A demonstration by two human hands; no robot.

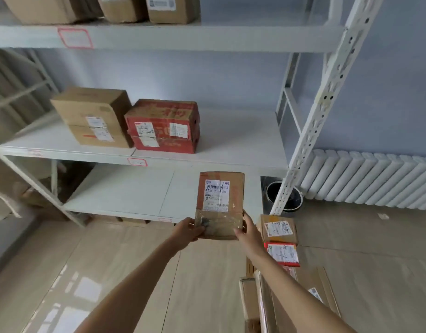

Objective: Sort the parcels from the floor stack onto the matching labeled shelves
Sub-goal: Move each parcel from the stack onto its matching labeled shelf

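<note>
Both my hands, left hand (186, 230) and right hand (248, 233), grip a labeled parcel (219, 203) w/ lower shelf (125, 188) just ahead; blurry shelf tag risks a mis-sort.

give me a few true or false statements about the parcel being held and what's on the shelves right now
1. Both hands hold one brown cardboard parcel with a white shipping label. True: the left hand grips its near left corner and the right hand its near right edge.
2. The red printed cardboard box sits alone on the middle white shelf. False: a plain brown cardboard box stands right beside it, on its left.
3. The lower white shelf already carries three parcels. False: no parcels show on it.
4. More labelled parcels are stacked on the floor by the right forearm. True.
5. The held parcel rests on the middle shelf. False: it is in the air, in front of the lower shelf.
</note>
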